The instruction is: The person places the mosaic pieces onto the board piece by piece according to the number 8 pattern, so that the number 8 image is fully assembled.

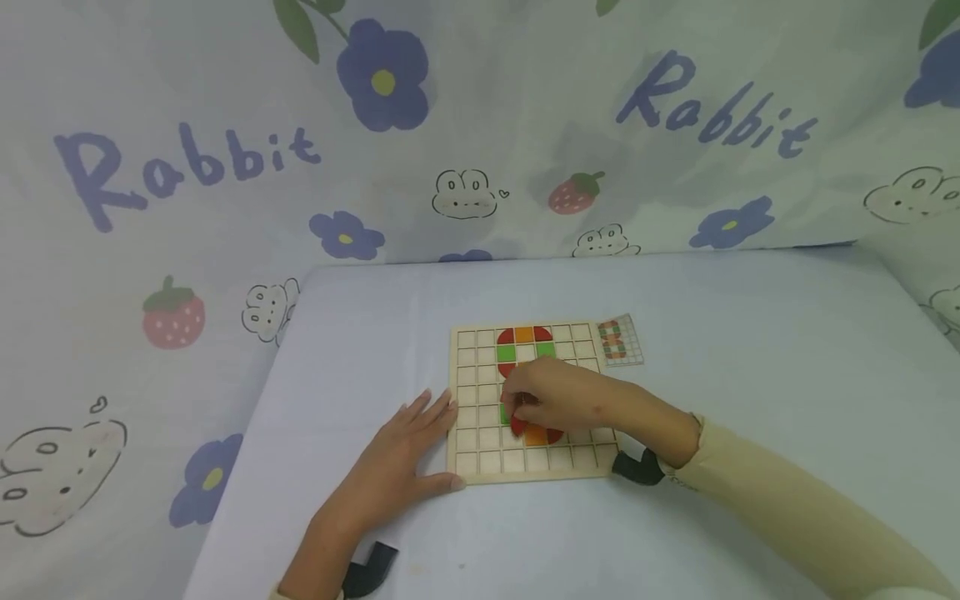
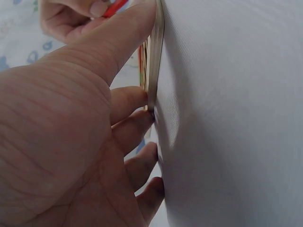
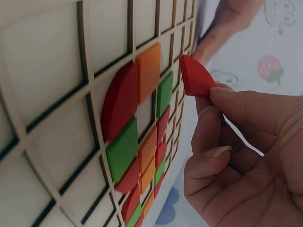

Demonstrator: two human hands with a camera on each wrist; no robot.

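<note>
A wooden grid board [image 1: 467, 463] lies on the white table. In the right wrist view, my right hand [image 1: 562, 393] pinches a red quarter-round tile [image 3: 196, 78] between thumb and fingers, just off the board's surface. Around it in the grid sit an orange square tile [image 3: 148, 72], a green square tile [image 3: 122, 150] and a red rounded tile [image 3: 120, 101], with several more beyond. My left hand [image 1: 397, 458] rests at the board's left edge, its fingers extended and touching the side. In the head view my right hand covers part of the pattern.
A small pattern card [image 1: 621, 342] with a coloured grid print lies against the board's upper right corner. Behind the table hangs a cloth [image 1: 510, 125] printed with flowers, strawberries and rabbits. Dark wrist mounts [image 1: 639, 467] show under both forearms.
</note>
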